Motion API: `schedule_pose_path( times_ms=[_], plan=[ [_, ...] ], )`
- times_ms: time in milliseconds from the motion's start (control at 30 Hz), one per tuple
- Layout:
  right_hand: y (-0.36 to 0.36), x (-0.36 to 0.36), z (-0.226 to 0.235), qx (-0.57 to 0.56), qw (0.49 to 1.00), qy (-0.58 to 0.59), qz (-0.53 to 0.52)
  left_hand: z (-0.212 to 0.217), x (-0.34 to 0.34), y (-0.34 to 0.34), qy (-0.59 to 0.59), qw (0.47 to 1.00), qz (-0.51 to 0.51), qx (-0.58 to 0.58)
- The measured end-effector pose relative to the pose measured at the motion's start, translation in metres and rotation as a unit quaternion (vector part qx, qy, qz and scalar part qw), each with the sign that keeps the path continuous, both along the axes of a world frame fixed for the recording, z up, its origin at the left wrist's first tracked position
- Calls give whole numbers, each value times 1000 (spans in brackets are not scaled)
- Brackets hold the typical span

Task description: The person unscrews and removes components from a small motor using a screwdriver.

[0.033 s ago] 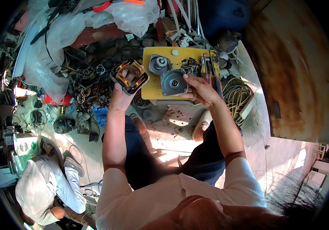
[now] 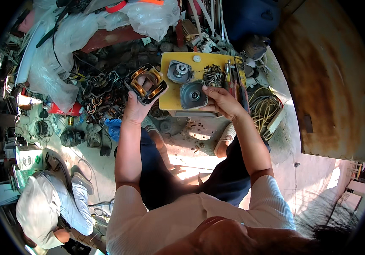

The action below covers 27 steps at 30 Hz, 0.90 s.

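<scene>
My left hand is closed around a motor stator with gold-coloured copper windings, at the left edge of a low yellow table. In my right hand is a grey metal motor end cover, gripped by its right edge. It is tipped so that its round bearing seat faces up, above the table's front part. Just behind it on the table sits a second grey motor cover with a shiny round part standing in its middle. Most of my left fingers are hidden beneath the stator.
Screws and small metal parts lie heaped on the table beside several hand tools. A pile of motor scrap spreads to the left. Coiled cable lies right, near a rusty metal sheet. Another person is at lower left.
</scene>
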State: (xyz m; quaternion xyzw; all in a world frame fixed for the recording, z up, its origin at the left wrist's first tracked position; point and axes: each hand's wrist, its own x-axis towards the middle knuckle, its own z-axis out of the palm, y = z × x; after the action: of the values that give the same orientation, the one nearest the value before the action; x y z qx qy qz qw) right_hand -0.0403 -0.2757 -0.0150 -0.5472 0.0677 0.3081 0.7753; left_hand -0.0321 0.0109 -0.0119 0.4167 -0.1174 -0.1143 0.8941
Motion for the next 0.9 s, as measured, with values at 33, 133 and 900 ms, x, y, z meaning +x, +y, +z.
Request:
schedule_pose_path(
  times_ms=[33,133,900],
  plan=[
    [3,1,-16,-20,1000,13,-6,-1,0,-1,19,1000,-11,-18],
    [24,-3,-19,-58,998,-3,8,-8,2,-2,54,996,-41,-52],
    [45,-9,-6,-57,998,-25,-18,-128,-50,171,319,922,221,1]
  ],
)
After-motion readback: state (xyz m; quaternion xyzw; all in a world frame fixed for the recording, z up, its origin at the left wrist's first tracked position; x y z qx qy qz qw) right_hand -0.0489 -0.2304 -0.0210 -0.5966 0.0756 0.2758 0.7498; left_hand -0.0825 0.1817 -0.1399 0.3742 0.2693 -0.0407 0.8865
